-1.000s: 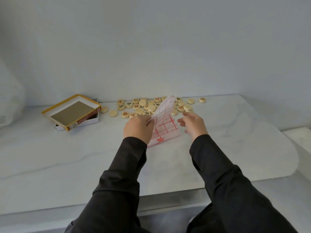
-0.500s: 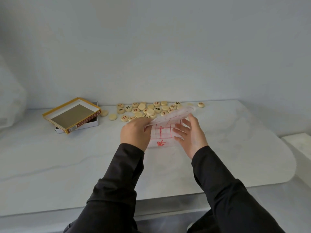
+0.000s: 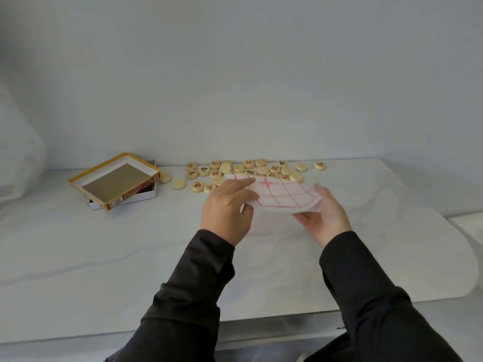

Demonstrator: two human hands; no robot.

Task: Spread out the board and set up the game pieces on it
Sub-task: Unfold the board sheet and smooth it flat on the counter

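Yellow-rimmed box lid (image 3: 115,178) askew on white tray (image 3: 146,194), marble table (image 3: 104,257)

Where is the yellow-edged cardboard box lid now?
Head view, left side: the yellow-edged cardboard box lid lies askew on its white tray, left of the round wooden pieces.

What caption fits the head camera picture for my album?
Left hand and right hand hold a partly folded paper xiangqi board over the table; wooden pieces lie scattered behind, open box left.
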